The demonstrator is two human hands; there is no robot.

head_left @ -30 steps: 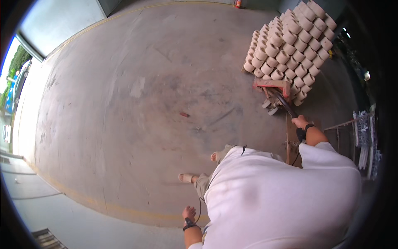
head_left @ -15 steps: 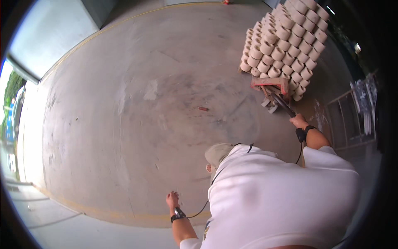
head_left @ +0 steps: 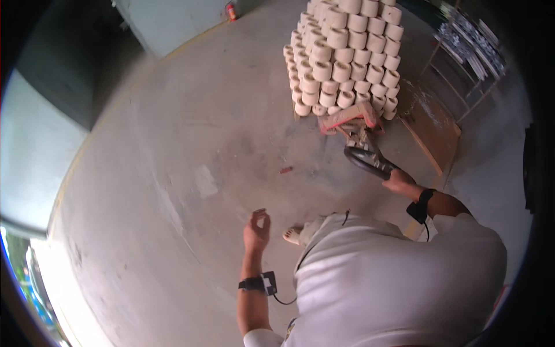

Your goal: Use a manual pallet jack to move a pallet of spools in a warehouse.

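My right hand is wrapped round the dark loop handle of a pallet jack with a worn red body. Beyond the jack stands a tall stack of cream-coloured hollow cylinders, piled in rows; what lies under them is mostly hidden. My left hand hangs in the air over the floor, well apart from the jack. Its fingers are loosely bent, with a gap between thumb and fingertips, and nothing is in it.
A small reddish piece lies on the grey floor ahead of me. To the right are a brown board and a metal rack bearing pale strips. A red fire extinguisher stands by the far wall. Bright daylight enters at lower left.
The view has turned right, so the stack and jack now appear nearer the middle. My left hand has come forward. My right hand keeps its grip on the handle, now lower in view.
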